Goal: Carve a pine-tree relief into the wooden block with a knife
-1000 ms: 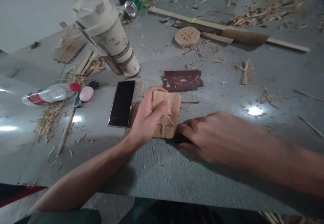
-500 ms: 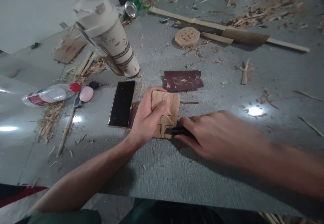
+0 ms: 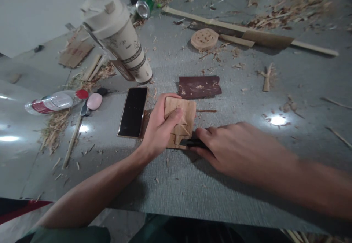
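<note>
My left hand (image 3: 162, 122) grips a small squarish block of carved wood (image 3: 188, 111), thumb laid across its face and fingers behind. Cut lines and a stepped recess mark the lower part of the block. My right hand (image 3: 222, 142) is closed round a black-handled carving knife (image 3: 199, 143). Its dark tip rests at the block's lower recess; the blade itself is hard to make out. Just beyond the block lies a dark reddish-brown strip (image 3: 200, 86) with wood crumbs on it. A smartphone (image 3: 133, 111) lies left of my left hand.
A tall lidded cup (image 3: 123, 45) stands behind the phone, near a green can (image 3: 145, 3). At left lie a plastic bottle (image 3: 55, 102) and a pink oval object (image 3: 94, 101). Farther back are an octagonal pierced wooden piece (image 3: 204, 39), a long wooden stick (image 3: 313, 48) and scattered shavings.
The black knife in my right hand has slid slightly left, its tip now farther over the recess of the block. My left hand keeps its hold almost unmoved.
</note>
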`<state>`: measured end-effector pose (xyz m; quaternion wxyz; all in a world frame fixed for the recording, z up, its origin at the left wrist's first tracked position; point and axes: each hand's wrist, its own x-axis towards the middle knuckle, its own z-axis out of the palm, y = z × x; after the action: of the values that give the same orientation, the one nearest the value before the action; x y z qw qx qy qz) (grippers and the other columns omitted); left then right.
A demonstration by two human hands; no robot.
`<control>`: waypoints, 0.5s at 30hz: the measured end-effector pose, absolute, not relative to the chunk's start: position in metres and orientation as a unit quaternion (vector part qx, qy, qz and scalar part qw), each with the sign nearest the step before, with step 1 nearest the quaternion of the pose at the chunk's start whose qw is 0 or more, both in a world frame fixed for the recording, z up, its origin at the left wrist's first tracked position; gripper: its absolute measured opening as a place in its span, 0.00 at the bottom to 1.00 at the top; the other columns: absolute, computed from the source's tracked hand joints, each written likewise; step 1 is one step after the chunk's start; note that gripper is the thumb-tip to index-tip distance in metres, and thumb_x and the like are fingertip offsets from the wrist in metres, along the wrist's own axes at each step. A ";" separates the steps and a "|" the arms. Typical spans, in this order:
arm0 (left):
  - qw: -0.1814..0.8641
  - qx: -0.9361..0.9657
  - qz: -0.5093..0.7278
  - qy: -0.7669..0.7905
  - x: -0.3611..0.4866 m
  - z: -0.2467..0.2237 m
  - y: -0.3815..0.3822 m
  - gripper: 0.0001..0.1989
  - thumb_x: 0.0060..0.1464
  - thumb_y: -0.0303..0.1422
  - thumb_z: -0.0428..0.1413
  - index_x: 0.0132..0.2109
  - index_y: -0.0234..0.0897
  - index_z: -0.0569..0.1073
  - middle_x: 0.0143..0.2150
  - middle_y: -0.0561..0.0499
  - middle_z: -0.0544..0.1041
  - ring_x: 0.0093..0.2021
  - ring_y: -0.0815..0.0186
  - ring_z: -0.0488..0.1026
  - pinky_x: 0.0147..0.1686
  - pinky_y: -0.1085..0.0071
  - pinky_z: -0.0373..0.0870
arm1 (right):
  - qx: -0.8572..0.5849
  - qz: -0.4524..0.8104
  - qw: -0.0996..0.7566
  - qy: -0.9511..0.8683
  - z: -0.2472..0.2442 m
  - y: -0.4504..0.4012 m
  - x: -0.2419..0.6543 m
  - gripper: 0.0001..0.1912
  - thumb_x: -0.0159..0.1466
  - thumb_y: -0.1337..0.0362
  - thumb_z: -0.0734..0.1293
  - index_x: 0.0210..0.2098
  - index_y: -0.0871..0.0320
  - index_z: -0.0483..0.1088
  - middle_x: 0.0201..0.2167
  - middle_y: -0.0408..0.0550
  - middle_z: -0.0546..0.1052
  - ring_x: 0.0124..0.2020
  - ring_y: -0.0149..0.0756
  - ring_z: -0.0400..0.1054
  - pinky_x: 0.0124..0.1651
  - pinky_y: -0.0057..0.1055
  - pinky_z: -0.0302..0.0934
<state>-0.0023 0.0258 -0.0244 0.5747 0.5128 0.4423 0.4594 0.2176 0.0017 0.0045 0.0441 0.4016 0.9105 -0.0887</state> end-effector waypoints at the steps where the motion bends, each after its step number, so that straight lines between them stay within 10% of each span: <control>1: 0.567 0.518 0.459 0.447 -0.003 -0.025 0.026 0.16 0.72 0.45 0.66 0.58 0.46 0.73 0.47 0.48 0.85 0.44 0.54 0.88 0.45 0.57 0.87 | 0.393 -0.091 0.037 0.914 0.004 0.002 0.218 0.17 0.80 0.51 0.65 0.43 0.56 0.76 0.27 0.47 0.83 0.19 0.38 0.70 0.26 0.40 0.34; 15: 0.575 0.496 0.470 0.450 -0.001 -0.023 0.029 0.16 0.72 0.46 0.65 0.56 0.45 0.71 0.44 0.49 0.85 0.38 0.56 0.88 0.37 0.62 0.85 | 0.347 -0.105 -0.003 0.932 0.002 0.004 0.223 0.18 0.80 0.50 0.67 0.39 0.54 0.75 0.26 0.44 0.82 0.20 0.37 0.69 0.27 0.40 0.35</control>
<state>-0.0011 0.0294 -0.0229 0.5750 0.4965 0.4498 0.4696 0.2227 0.0040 0.0022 -0.0034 0.3467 0.9321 -0.1046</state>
